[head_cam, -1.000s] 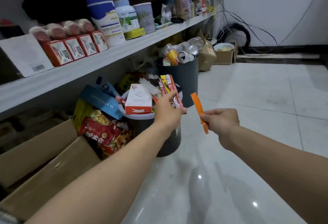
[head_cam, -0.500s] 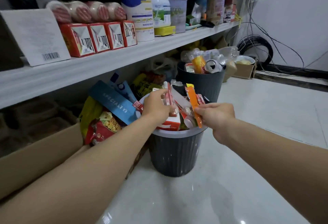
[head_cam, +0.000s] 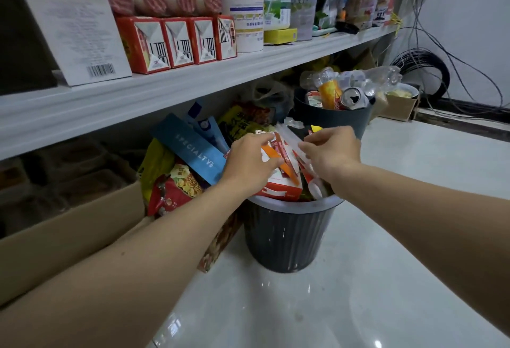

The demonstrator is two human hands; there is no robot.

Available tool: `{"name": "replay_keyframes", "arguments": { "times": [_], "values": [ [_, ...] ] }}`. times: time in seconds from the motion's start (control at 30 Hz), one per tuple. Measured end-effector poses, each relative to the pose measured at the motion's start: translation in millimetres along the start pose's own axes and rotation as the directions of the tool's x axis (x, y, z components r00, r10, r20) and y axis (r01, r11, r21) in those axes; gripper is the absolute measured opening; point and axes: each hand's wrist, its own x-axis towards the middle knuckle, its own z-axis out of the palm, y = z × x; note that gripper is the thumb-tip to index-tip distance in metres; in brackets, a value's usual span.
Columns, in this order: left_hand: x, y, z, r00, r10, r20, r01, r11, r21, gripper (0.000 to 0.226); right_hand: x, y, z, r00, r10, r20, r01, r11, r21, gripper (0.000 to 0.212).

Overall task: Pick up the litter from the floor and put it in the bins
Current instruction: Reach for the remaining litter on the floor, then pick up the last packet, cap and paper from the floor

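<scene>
A dark ribbed bin (head_cam: 287, 237) stands on the floor under the shelf, heaped with wrappers and a red-and-white carton (head_cam: 278, 191). An orange wrapper strip (head_cam: 289, 172) lies slanted on top of the heap. My left hand (head_cam: 248, 162) is over the bin's left side, its fingers closed over the orange strip and some red wrappers (head_cam: 283, 150). My right hand (head_cam: 329, 151) hovers over the bin's right side with its fingers loosely curled, touching a clear plastic wrapper (head_cam: 288, 138). A second dark bin (head_cam: 331, 121) behind holds bottles and cans.
A long white shelf (head_cam: 193, 80) loaded with boxes and jars overhangs the bins. Snack bags (head_cam: 171, 187) and a blue box (head_cam: 190, 149) lean left of the near bin, beside a cardboard box (head_cam: 69, 237). Coiled cables (head_cam: 430, 71) hang at the far right. Glossy white floor (head_cam: 386, 265) stretches right.
Both hands came down onto the near bin. The orange strip left my right hand and now lies on the heap under my left fingers. The view moved closer.
</scene>
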Motion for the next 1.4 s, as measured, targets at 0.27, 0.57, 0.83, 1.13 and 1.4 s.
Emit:
{"name": "replay_keyframes", "arguments": {
  "times": [0.27, 0.57, 0.83, 1.13, 1.4],
  "values": [
    [-12, 34, 7, 0.99, 0.131, 0.046, -0.138, 0.971, 0.197, 0.049, -4, 26, -57, 0.958, -0.264, 0.107, 0.284, 0.854, -0.435, 0.022],
    [-42, 99, 57, 0.921, 0.334, 0.198, -0.386, 0.844, 0.371, 0.053, -36, 77, -139, 0.937, -0.125, 0.326, 0.343, 0.503, -0.793, 0.059],
    [-92, 173, 142, 0.851, 0.407, 0.332, -0.508, 0.799, 0.321, 0.059, -84, 151, -230, 0.981, 0.063, 0.183, 0.146, 0.375, -0.916, 0.065],
    [-187, 267, 234, 0.698, 0.501, 0.512, -0.636, 0.762, 0.122, 0.06, -174, 217, -334, 0.973, 0.231, -0.009, -0.084, 0.32, -0.944, 0.056],
    [-277, 303, 249, 0.585, 0.543, 0.602, -0.725, 0.683, 0.088, 0.06, -265, 251, -378, 0.939, 0.34, -0.057, -0.153, 0.262, -0.953, 0.061]
  ]
}}
